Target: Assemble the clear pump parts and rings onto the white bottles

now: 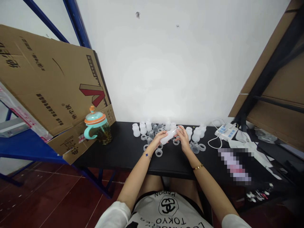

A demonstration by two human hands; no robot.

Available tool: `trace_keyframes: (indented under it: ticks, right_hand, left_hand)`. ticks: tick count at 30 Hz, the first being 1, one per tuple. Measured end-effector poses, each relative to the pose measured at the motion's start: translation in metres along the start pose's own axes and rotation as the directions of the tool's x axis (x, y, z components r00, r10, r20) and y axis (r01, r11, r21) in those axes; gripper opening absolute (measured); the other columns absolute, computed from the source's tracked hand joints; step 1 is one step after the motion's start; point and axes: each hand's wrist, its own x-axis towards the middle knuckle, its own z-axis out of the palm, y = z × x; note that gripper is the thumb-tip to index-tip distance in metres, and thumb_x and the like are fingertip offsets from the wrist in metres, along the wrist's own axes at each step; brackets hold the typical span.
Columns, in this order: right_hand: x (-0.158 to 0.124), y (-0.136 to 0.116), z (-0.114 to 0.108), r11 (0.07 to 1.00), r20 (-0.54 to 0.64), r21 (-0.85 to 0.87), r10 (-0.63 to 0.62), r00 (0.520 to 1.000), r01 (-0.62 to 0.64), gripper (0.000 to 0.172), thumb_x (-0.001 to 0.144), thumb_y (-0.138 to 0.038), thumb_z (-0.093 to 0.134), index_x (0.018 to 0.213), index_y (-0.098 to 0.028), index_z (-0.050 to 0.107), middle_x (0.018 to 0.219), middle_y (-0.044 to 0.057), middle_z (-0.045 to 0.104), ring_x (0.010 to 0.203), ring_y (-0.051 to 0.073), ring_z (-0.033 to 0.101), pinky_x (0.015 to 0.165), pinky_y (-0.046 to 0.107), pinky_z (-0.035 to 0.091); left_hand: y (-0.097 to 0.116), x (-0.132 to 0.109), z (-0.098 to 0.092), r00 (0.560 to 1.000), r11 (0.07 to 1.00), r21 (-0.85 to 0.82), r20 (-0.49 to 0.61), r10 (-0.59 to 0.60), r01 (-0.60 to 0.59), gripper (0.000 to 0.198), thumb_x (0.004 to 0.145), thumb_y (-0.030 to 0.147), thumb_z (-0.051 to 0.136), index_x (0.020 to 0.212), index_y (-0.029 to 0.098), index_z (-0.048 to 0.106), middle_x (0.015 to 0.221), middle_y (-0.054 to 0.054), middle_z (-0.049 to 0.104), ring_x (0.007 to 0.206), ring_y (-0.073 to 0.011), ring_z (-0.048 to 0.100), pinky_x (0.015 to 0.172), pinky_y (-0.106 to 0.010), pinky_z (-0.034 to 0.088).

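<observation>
Held white bottle [168,136]: fingers [181,131] are covering part of its far end. Printed cardboard [54,72]: is running past the left edge. Pixelated patch [234,166]: is obscuring something on the bench [125,155]. Shirt [152,207]: is leaving at the bottom edge.

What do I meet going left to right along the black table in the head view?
Mug with a teal handle, leftmost white bottle, left hand, held white bottle, right hand, rightmost clear ring, white power strip.
</observation>
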Motion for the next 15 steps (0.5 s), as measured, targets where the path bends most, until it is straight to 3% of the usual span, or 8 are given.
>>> trace_keyframes:
  ticks: [15]
  right_hand:
    - [0.0019,0.0013,0.0007,1.000,0.002,-0.015,0.026,1.000,-0.026,0.057,0.076,-0.049,0.073,0.126,-0.027,0.058,0.096,0.001,0.066,0.062,0.014,0.063,0.040,0.019,0.049]
  left_hand:
    - [-0.0007,-0.0004,-0.0002,1.000,1.000,0.004,0.011,0.006,-0.006,0.046,0.072,0.037,0.082,0.108,0.013,0.068,0.096,-0.010,0.068,0.075,-0.0208,0.066,0.066,-0.033,0.054]
